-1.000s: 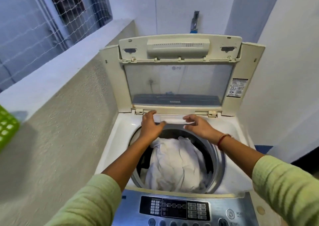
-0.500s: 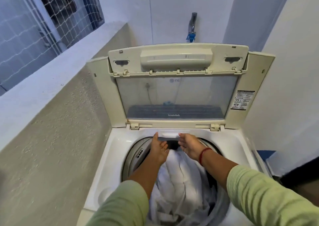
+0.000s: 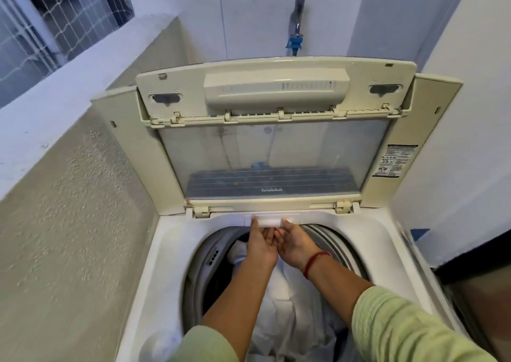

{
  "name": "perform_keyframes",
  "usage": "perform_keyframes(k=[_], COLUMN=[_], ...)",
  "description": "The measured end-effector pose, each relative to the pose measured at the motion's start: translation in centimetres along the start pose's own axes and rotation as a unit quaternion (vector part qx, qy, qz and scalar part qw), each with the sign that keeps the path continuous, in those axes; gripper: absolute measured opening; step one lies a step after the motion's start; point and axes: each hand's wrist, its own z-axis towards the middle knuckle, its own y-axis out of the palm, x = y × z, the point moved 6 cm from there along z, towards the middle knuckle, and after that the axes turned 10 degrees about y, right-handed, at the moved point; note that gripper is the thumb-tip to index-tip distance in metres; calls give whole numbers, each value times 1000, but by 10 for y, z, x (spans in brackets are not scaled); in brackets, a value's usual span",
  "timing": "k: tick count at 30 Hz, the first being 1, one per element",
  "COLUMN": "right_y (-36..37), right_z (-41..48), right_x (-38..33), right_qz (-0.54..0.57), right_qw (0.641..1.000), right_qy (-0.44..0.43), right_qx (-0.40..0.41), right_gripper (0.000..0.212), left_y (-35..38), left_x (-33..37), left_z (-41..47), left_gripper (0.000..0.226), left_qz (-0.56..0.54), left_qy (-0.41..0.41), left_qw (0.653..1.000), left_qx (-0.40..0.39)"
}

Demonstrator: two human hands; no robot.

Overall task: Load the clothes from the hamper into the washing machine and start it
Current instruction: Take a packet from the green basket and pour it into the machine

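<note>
The top-loading washing machine (image 3: 166, 264) stands with its folding lid (image 3: 276, 154) raised upright at the back. White clothes (image 3: 287, 306) lie heaped in the drum, with a dark piece behind them. At the back rim sits a small white detergent drawer (image 3: 272, 219). My left hand (image 3: 261, 246) and my right hand (image 3: 294, 244) are side by side at it, each with a thumb on its front and fingers curled underneath. The control panel and the hamper are out of view.
A low rough-plastered wall (image 3: 69, 223) runs close along the machine's left side, under a netted window (image 3: 69, 15). A tap (image 3: 296, 26) with a blue fitting hangs on the wall behind the lid. A white wall stands close on the right.
My view has moved closer and higher over the drum; the control panel left the frame. Both hands came together at the detergent drawer, which stuck out half a second ago and now sits nearly flush.
</note>
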Motion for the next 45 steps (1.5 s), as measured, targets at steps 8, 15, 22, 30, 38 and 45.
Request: perform_keyframes(k=[8,15,22,30,38,45], right_y=[-8,-7,-7,-9,-23,-20], right_z=[8,6,6,12,7,-15], right_x=[-4,-5,-3,1,16,13], right_qz=[-50,-35,-3,-9,9,-7], right_qw=[998,998,998,992,991,995], right_qy=[-36,-47,-58,-93,-85,-60], right_qx=[-4,-17,-37,-82,-101,-75], right_gripper=[20,17,15,20,13,16], left_y=[-7,-6,-12,-14,-26,-22], left_x=[1,3,0,1,-1,-2], left_z=[14,8,18,23,12,-3], left_gripper=[38,40,42,48,28,24], left_qz=[158,166,200,218,236,190], left_qy=[3,80,111,122,122,82], left_qw=[985,982,973,968,964,976], left_qx=[-75,-26,20,13,10,-68])
